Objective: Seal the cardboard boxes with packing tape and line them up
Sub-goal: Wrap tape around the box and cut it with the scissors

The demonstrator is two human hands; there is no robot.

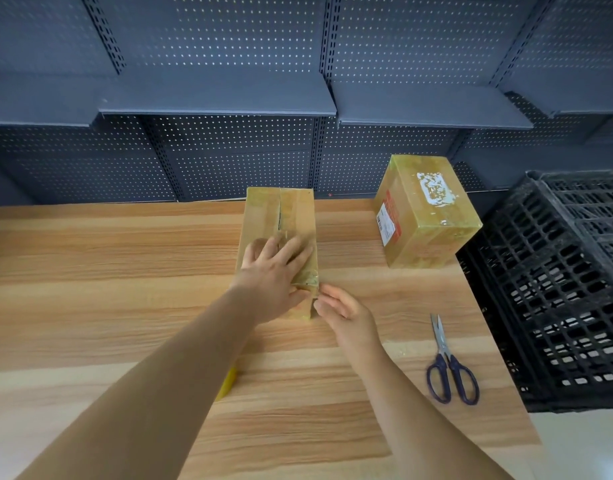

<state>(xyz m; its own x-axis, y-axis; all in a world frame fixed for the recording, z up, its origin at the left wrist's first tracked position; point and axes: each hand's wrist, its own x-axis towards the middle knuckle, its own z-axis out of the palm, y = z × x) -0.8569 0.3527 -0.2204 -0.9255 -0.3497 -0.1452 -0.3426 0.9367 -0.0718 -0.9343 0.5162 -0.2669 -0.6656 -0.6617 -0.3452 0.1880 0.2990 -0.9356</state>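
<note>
Table point(90, 306): wood-grain board, smooth, low sheen. Centre box point(291, 209): brown cardboard, matt, with glossy clear tape point(308, 275) wrinkled at its near end. Right box point(433, 233): cardboard, visible faces glossy under film; white paper label point(435, 189) on top torn and rough. Scissors point(449, 362): bright metal blades, dark blue plastic handles. Crates point(558, 289), right: black plastic lattice, dull, dusty. Shelving point(211, 95), far: dark matt metal, perforated back panels.

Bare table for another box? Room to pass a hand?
Widest free patch: table left of the centre box. Narrower gap between centre box and right box. Crowded right side: right box, scissors, crates. Left hand and right hand are at the centre box's near end.
</note>
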